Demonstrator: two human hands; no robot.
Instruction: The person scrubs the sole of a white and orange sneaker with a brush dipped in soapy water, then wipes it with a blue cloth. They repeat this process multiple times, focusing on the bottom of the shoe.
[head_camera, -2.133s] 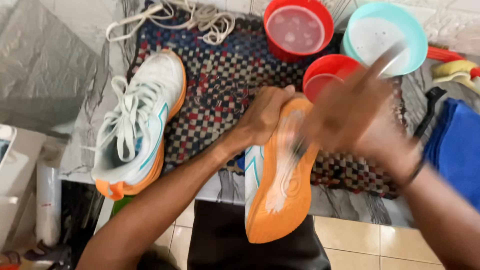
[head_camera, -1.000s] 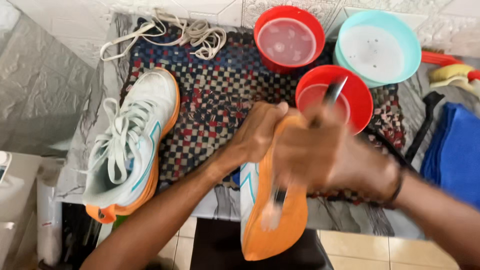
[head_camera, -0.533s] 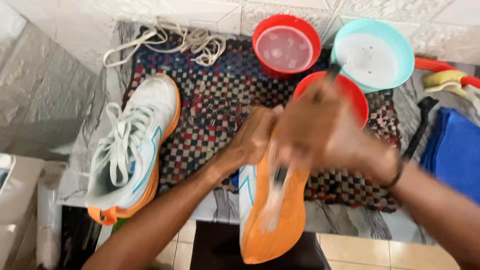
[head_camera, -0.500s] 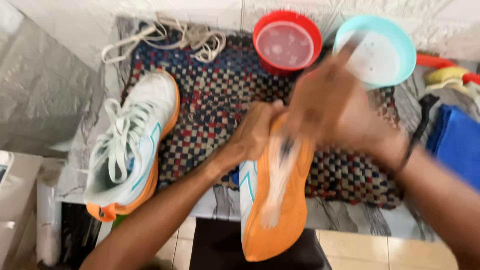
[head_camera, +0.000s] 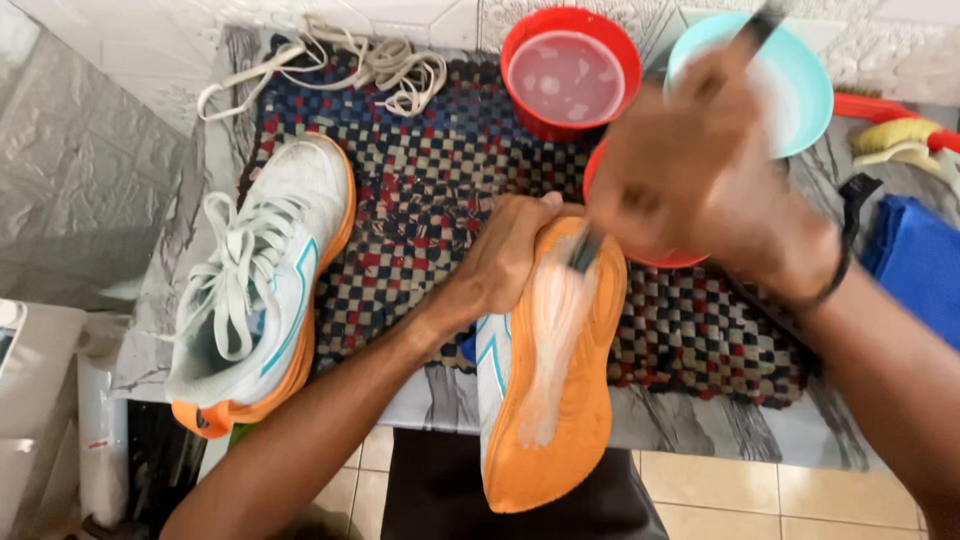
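Since half a second ago the right hand (head_camera: 700, 170), blurred and wrapped round a brush (head_camera: 585, 250), has lifted toward the sole's toe end while the left hand (head_camera: 505, 265) clamps the upturned shoe (head_camera: 550, 380) beneath; firm grip and lengthwise strokes suit; no packages or labels nearby.

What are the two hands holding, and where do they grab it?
The left hand holds the orange-soled shoe at its toe end. The right hand holds a brush by its handle.

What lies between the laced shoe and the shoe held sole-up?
In the head view, only checkered mat lies between laced shoe and held shoe, crossed by the left forearm.
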